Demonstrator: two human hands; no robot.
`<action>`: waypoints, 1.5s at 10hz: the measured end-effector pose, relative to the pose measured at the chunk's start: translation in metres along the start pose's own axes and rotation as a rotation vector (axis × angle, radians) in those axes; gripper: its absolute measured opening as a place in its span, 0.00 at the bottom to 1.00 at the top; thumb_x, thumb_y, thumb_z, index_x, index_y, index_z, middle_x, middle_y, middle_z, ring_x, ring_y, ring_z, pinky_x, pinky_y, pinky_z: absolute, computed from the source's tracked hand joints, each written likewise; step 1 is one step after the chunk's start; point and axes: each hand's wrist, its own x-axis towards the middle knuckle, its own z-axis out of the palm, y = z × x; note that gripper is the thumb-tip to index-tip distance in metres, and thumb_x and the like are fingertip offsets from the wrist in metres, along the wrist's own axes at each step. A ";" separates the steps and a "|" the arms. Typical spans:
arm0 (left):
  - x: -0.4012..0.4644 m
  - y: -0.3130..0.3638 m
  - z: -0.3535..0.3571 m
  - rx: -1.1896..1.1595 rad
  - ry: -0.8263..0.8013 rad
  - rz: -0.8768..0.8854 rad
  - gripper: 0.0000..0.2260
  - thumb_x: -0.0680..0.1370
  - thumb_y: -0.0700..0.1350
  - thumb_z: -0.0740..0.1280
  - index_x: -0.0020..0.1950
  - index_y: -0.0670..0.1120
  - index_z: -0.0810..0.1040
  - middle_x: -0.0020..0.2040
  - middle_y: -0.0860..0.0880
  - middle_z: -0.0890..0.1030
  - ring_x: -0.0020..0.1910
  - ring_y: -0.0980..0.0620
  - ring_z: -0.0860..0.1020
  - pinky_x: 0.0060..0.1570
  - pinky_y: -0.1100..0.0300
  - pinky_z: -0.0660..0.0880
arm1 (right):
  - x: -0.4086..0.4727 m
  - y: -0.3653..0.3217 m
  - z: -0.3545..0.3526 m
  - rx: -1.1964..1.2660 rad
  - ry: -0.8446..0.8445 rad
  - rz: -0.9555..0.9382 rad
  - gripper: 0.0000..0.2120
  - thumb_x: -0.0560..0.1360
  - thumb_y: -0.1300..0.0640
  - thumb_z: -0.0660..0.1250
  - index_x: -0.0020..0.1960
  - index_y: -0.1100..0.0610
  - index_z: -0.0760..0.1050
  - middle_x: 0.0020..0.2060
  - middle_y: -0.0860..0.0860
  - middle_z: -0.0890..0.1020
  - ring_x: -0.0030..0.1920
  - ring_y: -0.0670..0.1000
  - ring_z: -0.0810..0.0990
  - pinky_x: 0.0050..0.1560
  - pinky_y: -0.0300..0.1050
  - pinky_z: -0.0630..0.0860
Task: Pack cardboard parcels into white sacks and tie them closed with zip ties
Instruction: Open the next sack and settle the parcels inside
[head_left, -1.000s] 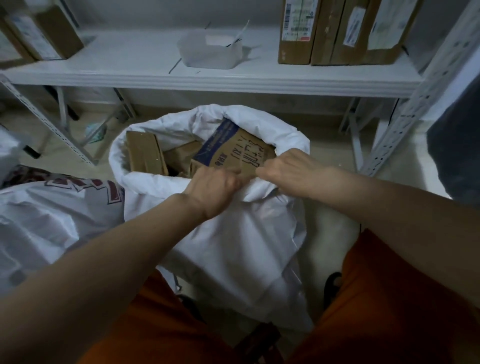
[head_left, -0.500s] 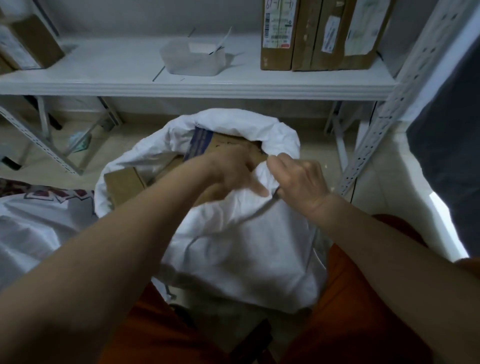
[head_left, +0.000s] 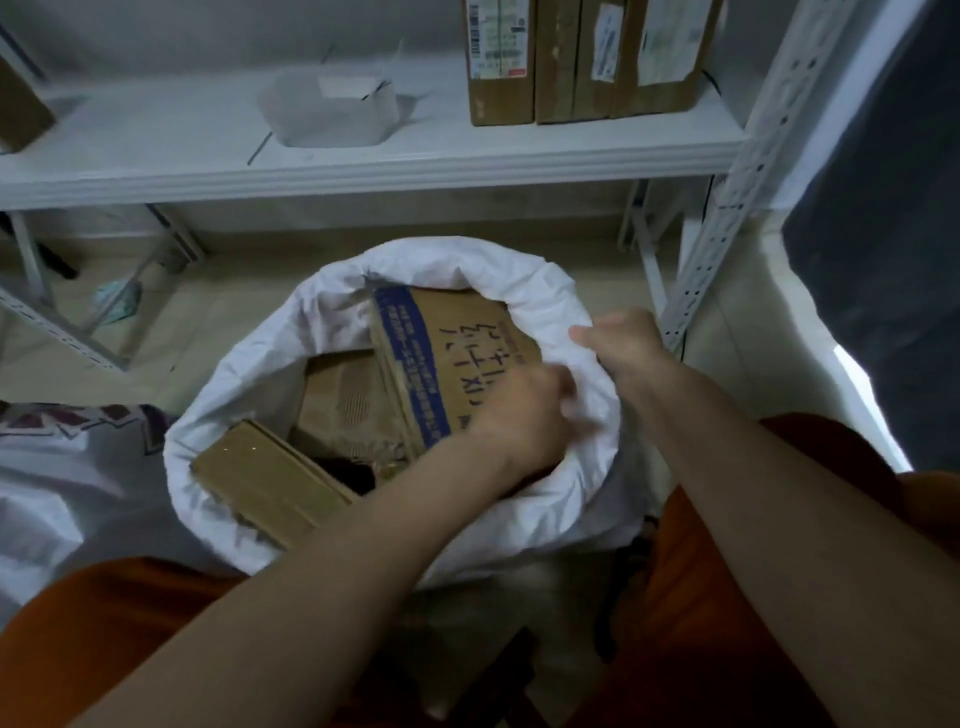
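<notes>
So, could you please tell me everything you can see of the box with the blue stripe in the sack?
The blue-striped box is brown corrugated cardboard with a blue band of white print along one edge and dark handwritten characters on its face. It lies tilted inside the open white sack, highest of the parcels there, its far corner under the rim. The left hand covers its near end; contact is blurred.

The white metal shelf (head_left: 363, 166) runs across the top of the view. On it, at about 12 o'clock, sits a translucent plastic container (head_left: 327, 111). At 1 o'clock, three cardboard parcels (head_left: 587, 62) stand upright, touching each other. At 10 o'clock, a corner of another cardboard box (head_left: 21, 114) shows. Below is the beige tiled floor (head_left: 244, 291). The open white sack (head_left: 566, 499) stands on it at the centre, and a second printed sack (head_left: 67, 478) lies at 9 o'clock.
</notes>
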 end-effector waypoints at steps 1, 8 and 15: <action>0.042 -0.040 -0.033 0.157 0.324 0.010 0.25 0.74 0.50 0.69 0.69 0.46 0.68 0.69 0.46 0.68 0.69 0.47 0.65 0.68 0.55 0.64 | 0.001 0.003 -0.024 0.301 -0.244 0.059 0.06 0.77 0.65 0.64 0.46 0.68 0.77 0.43 0.60 0.81 0.39 0.54 0.82 0.44 0.45 0.80; 0.203 -0.089 -0.108 -0.023 -0.399 -0.137 0.16 0.76 0.51 0.67 0.61 0.44 0.77 0.60 0.46 0.79 0.58 0.46 0.77 0.61 0.53 0.73 | 0.035 -0.046 0.012 -0.329 -0.470 -0.235 0.19 0.79 0.51 0.58 0.51 0.67 0.77 0.49 0.64 0.79 0.49 0.55 0.77 0.52 0.46 0.70; 0.186 -0.120 -0.107 0.143 -0.179 -0.139 0.24 0.75 0.61 0.64 0.64 0.47 0.76 0.63 0.45 0.77 0.61 0.45 0.74 0.59 0.56 0.69 | 0.098 -0.074 0.022 -0.426 -0.490 -0.139 0.07 0.74 0.71 0.63 0.37 0.71 0.75 0.26 0.57 0.74 0.28 0.47 0.72 0.27 0.36 0.67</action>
